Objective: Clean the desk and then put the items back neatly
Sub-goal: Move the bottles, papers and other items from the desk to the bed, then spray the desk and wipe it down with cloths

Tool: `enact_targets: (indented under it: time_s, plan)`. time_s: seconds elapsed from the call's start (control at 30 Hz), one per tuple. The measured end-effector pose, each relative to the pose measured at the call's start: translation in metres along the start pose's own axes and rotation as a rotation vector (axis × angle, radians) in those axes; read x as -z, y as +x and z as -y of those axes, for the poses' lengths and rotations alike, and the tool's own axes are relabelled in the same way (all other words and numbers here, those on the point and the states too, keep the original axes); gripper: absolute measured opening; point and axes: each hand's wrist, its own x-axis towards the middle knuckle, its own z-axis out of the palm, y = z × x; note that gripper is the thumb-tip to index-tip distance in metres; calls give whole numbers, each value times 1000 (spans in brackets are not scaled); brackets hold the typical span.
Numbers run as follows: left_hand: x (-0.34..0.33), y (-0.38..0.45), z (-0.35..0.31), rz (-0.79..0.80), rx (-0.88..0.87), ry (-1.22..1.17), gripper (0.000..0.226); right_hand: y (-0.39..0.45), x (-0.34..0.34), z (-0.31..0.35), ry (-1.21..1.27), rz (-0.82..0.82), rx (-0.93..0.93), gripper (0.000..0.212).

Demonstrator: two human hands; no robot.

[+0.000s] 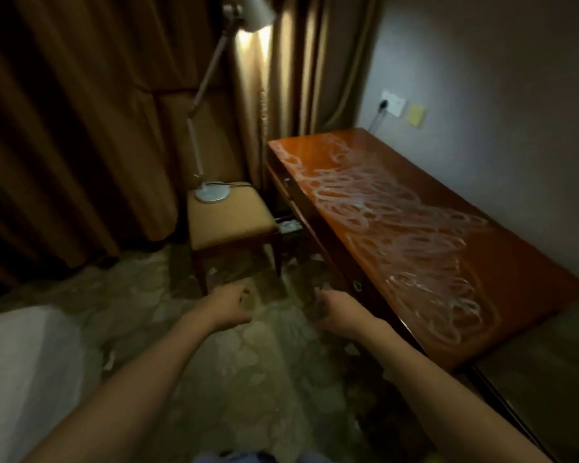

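The reddish wooden desk (502,248) runs along the right wall, its top covered with swirly whitish wipe streaks (411,228). Nothing stands on it. Both my arms reach forward over the carpet, left of the desk's front edge. My left hand (231,305) has its fingers loosely curled and I see nothing in it. My right hand (335,312) is close to the desk front, near a round drawer pull (357,285); its fingers are curled, and the dim, blurred frame hides whether it holds anything.
A padded stool (229,218) stands left of the desk, carrying the base of a white desk lamp (212,192) whose lit head is up at the top. Brown curtains (81,128) fill the back. A white bed corner (24,369) lies at lower left. A wall socket (393,102) sits above the desk.
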Motion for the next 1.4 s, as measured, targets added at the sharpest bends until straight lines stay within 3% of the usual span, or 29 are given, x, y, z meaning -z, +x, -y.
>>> enact_targets:
  time_s: [0.13, 0.2, 0.33, 0.67, 0.87, 1.1, 1.2, 1.4]
  plan:
    - [-2, 59, -59, 65, -133, 112, 60, -4, 16, -53, 103, -62, -134, 46]
    - [-7, 86, -86, 122, -193, 140, 60, -2, 20, -76, 142, -65, -190, 36]
    - [-16, 144, -139, 187, -333, 228, 61, 3, 30, -117, 225, -82, -317, 46]
    - [-48, 261, -331, 438, -792, 434, 62, -28, 61, -225, 514, -361, -855, 46]
    - [-132, 205, -433, 684, -1141, 586, 59, -138, 12, -230, 733, -484, -1225, 40]
    - [-245, 63, -509, 874, -1499, 743, 51, -284, -71, -202, 871, -654, -1573, 36]
    - [-286, 1, -532, 935, -1558, 789, 44, -333, -108, -206, 906, -680, -1669, 37]
    - [-357, -92, -567, 937, -1631, 855, 58, -432, -157, -222, 968, -740, -1745, 34]
